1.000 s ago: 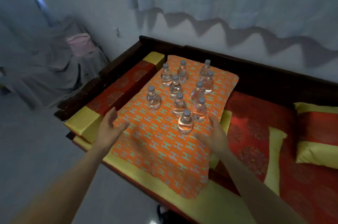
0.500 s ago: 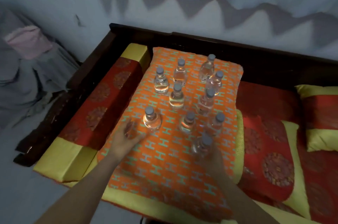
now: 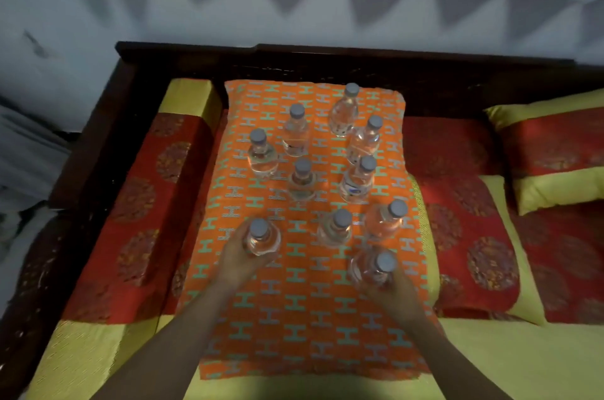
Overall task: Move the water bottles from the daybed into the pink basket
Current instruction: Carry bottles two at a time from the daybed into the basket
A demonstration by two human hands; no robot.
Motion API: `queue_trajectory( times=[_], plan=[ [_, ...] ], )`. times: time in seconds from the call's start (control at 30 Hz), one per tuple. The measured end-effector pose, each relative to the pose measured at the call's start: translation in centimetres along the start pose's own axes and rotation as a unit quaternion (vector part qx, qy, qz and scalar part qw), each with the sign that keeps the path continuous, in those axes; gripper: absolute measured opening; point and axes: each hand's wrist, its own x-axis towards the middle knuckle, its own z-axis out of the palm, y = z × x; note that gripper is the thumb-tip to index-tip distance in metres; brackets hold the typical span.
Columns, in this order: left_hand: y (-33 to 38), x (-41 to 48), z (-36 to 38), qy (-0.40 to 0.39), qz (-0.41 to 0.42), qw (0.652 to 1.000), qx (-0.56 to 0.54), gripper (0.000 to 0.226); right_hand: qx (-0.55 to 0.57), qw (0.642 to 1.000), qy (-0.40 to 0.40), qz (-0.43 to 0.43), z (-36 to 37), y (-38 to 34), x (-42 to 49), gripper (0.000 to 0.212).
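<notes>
While the left hand (image 3: 240, 257) grips one bottle (image 3: 261, 237), right-hand fingers (image 3: 397, 285) clasp another bottle (image 3: 372, 267).

No legible text; small label on bottle (image 3: 356, 180) too blurred to read; cloth (image 3: 294, 318) pattern only H-like shapes.

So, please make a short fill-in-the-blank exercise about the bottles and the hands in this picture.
1. The water bottles stand on an orange patterned ___ on the daybed.
2. The left hand and the right hand each grip ___ bottle.
3. Counting the two gripped ones, ___ water bottles are in view.
4. Every bottle cap in view is ___ in colour.

Missing words: cloth; one; ten; grey
</notes>
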Motion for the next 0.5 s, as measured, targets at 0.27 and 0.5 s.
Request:
queue_trajectory(
  times=[0.27, 0.5],
  plan=[
    [1.1, -0.5, -1.0, -0.022, 0.029, 0.998, 0.049, 0.07, -0.002, 0.999, 0.029, 0.025, -0.5, 0.2, -0.7, 0.073],
    [3.0, -2.0, -1.9, -0.05, 0.042, 0.998, 0.019, 0.073, 0.036, 0.996, 0.077, 0.014, -0.8, -1.8, -1.0, 0.058]
  ],
)
